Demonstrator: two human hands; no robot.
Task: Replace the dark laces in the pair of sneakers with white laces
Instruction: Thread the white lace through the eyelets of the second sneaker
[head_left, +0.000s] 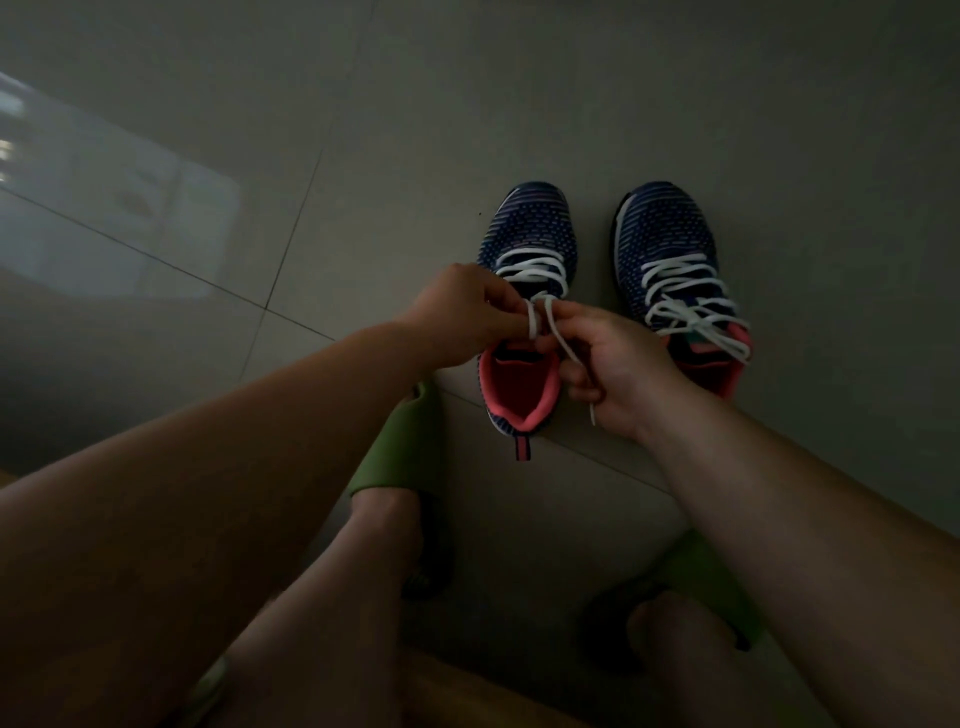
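Head view: both hands work the white flat lace (540, 317) over the left navy knit sneaker w/ pink lining (524, 291) on the grey tiled floor (363, 130).
Left hand (462, 317) pinches one lace strand, right hand (618, 369) grips the other; right navy sneaker (670, 244) just beside, white-laced & tied. Green slide sandals (405, 436) near.

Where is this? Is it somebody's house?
Probably yes, a room at home. The floor is big smooth tiles, the person wears green slippers, and a pair of sneakers stands on the tiles while both hands tie a white lace.
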